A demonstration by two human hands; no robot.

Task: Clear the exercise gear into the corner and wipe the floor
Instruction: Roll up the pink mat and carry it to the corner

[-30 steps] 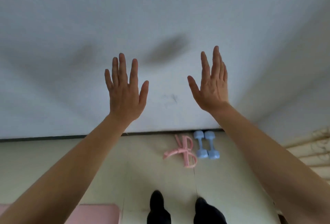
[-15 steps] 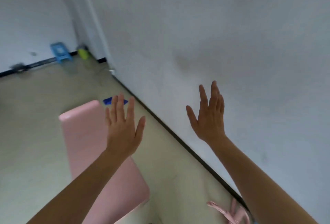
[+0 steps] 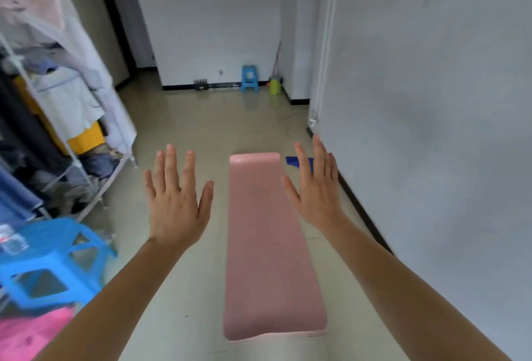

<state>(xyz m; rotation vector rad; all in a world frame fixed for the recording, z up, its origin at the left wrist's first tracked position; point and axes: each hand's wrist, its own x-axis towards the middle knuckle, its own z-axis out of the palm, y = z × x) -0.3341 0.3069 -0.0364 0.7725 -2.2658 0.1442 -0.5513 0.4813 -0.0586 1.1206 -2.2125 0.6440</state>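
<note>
Mat point(image 3: 270, 245) flat on floor point(image 3: 201, 130), blue cloth point(image 3: 292, 161) just past mat's far right corner. Left hand point(image 3: 175, 205), right hand point(image 3: 316, 196) raised either side of mat, grips splayed, empty. Advice: roll mat tight from near end.

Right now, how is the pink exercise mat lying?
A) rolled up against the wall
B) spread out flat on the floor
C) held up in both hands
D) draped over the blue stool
B: the mat lies unrolled and flat on the floor, while the left hand and the right hand are open with straight fingers and hold nothing.
</note>
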